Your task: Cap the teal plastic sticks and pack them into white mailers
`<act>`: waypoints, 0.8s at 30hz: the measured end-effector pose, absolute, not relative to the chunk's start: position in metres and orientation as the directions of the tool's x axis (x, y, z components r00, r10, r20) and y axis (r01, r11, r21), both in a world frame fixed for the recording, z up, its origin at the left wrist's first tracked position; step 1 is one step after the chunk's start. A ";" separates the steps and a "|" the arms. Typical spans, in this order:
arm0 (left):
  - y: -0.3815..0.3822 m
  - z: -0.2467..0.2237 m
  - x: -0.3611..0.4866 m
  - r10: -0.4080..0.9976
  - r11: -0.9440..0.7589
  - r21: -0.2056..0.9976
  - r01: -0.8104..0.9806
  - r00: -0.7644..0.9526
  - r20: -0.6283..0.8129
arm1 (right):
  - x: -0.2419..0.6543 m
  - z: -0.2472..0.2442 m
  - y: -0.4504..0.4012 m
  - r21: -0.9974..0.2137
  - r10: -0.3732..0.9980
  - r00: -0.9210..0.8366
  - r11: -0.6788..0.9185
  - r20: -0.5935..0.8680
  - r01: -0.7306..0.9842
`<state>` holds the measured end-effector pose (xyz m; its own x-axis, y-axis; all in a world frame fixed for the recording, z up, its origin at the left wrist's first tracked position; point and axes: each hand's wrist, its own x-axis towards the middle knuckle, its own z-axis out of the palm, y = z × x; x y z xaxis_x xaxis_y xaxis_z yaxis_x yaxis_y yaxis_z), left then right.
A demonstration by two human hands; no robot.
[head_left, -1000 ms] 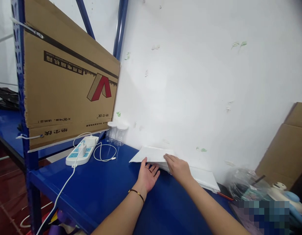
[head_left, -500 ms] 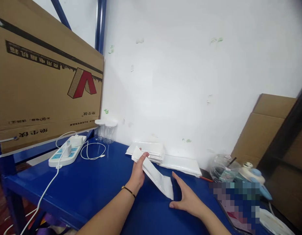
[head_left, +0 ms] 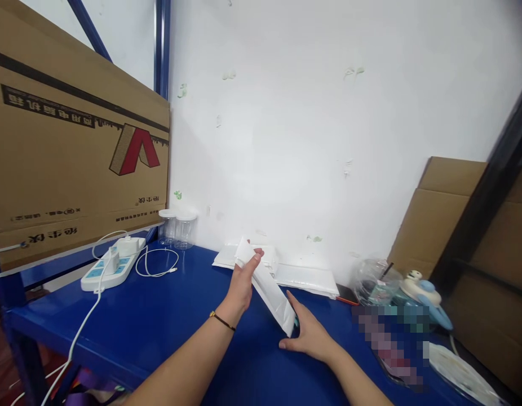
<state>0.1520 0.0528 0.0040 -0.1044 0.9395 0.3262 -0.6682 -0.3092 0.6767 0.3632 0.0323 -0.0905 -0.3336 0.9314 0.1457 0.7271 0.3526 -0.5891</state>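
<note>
A long, narrow white packet [head_left: 274, 299], paper-like and creased, slants down to the right above the blue tabletop. My left hand [head_left: 243, 282] is closed around its upper part, the thumb lying on top. Around the packet's lower end, my right hand [head_left: 309, 332] is open, thumb and fingers apart; whether it touches the packet I cannot tell. A small teal spot [head_left: 296, 321] shows between that end and my right palm, too small to name. Behind my left hand lies a stack of flat white packets [head_left: 222, 257], partly hidden. Beside it is another flat white pile [head_left: 307, 279].
Two clear jars [head_left: 185, 232] with white lids stand by the wall. On the left lie a white power strip [head_left: 113, 270] and a cable [head_left: 155, 274]. To the right are a clear plastic cup [head_left: 373, 282], a blue-and-cream object [head_left: 421, 290] and a partly pixelated phone [head_left: 392, 361].
My right hand has come closer to the packet's lower end, which now lies between its thumb and fingers. The packet has tilted more steeply. The view has shifted slightly right.
</note>
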 end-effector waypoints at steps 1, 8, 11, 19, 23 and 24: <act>0.052 0.007 0.151 0.937 -0.316 0.683 -0.659 -0.103 0.334 | 0.362 -0.089 0.032 -0.592 0.931 -0.329 0.357 0.160 0.723; 0.050 0.038 0.137 0.929 -0.341 0.735 -0.586 -0.092 0.358 | 0.351 -0.078 0.028 -0.537 0.880 -0.394 0.474 0.266 0.698; 0.051 0.048 0.127 0.921 -0.359 0.753 -0.552 -0.080 0.380 | 0.350 -0.077 0.027 -0.487 0.886 -0.388 0.464 0.255 0.740; 0.048 0.077 0.105 0.895 -0.424 0.807 -0.411 -0.055 0.442 | 0.350 -0.076 0.023 -0.388 0.871 -0.433 0.491 0.230 0.780; 0.047 0.097 0.091 0.821 -0.565 0.804 -0.184 -0.028 0.571 | 0.352 -0.077 0.023 -0.350 0.870 -0.447 0.492 0.208 0.797; 0.048 0.099 0.088 0.791 -0.609 0.789 -0.080 0.013 0.612 | 0.352 -0.078 0.023 -0.343 0.870 -0.450 0.494 0.203 0.799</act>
